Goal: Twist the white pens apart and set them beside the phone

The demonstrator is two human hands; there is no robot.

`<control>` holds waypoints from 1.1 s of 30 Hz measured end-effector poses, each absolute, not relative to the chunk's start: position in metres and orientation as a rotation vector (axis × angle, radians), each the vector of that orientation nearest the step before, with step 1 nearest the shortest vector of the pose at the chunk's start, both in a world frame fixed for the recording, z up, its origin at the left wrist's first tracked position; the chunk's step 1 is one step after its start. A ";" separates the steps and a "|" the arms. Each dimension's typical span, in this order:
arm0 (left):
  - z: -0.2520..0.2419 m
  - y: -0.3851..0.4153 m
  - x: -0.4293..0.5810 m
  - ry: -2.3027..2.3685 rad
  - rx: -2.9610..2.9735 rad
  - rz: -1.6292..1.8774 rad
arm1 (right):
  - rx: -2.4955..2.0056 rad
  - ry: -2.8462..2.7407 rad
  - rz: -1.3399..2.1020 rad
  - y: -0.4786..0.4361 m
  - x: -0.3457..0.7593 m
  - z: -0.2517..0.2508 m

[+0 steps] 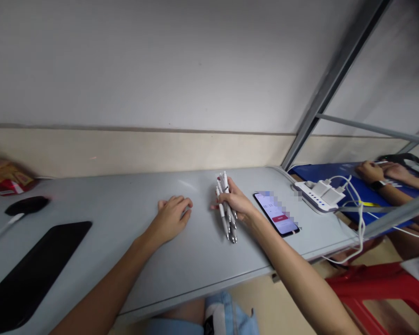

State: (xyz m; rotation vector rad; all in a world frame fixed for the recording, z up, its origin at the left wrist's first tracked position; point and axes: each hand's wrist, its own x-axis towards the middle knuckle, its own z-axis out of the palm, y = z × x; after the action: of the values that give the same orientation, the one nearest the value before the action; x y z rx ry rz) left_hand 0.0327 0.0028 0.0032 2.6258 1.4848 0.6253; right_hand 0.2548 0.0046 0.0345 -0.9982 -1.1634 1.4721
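My right hand [237, 200] is wrapped round a bundle of several white pens [223, 215], just above the grey desk. The pens' silvery tips point down toward me, and their white clicker ends stick up past my fingers. My left hand [173, 217] rests palm down on the desk to the left of the pens, fingers loosely bent and apart, with nothing in it. A lit smartphone [277, 214] lies face up just right of my right hand, part of its screen blurred out.
A black mat [38, 274], a dark mouse-like object [27, 205] and a red-and-yellow package [9, 177] are at left. To the right are a white power strip [317, 196] with plugs and cables, a metal frame post [331, 93], a red stool [376, 288] and another person's hands [371, 172].
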 end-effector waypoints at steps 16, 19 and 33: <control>0.009 -0.010 0.055 0.867 1.832 0.769 | -0.747 -1.324 1.077 0.002 0.220 0.020; 0.002 -0.010 0.059 0.810 1.697 0.733 | -0.688 -1.321 1.089 0.000 0.219 0.020; 0.005 -0.022 0.085 0.816 1.598 0.888 | -0.693 -1.391 0.927 -0.018 0.209 0.031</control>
State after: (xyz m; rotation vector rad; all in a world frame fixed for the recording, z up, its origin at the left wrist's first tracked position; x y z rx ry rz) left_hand 0.0854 -0.0224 0.0050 1.5985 0.8163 0.8879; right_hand 0.2091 -0.0176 0.0311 -0.6930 -1.3906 0.9272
